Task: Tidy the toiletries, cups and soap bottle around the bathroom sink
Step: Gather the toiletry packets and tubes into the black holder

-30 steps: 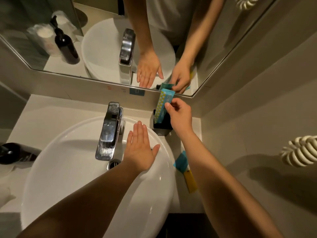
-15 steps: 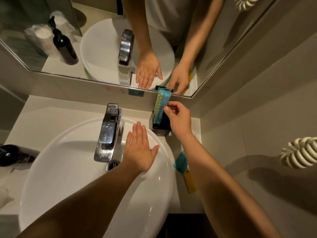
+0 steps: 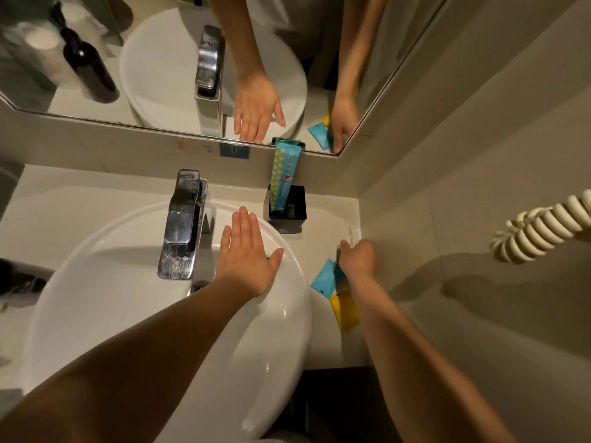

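A black square cup stands on the counter behind the sink, with a long blue-and-yellow packet upright inside it. My right hand is down at the counter by the wall, fingers pointing down at the edge of a small blue packet. A yellow packet lies partly under my forearm. The mirror shows these fingers straight and gripping nothing. My left hand lies flat, fingers apart, on the white sink's rim. A dark soap bottle lies at the left edge, blurred.
The chrome faucet rises at the back of the basin, left of my left hand. A mirror spans the wall above. A cream coiled cord hangs on the right wall. The counter strip right of the sink is narrow.
My right hand let go of the long packet, which now stands in the black cup, and dropped toward me to the blue and yellow packets. My left hand stayed on the rim.
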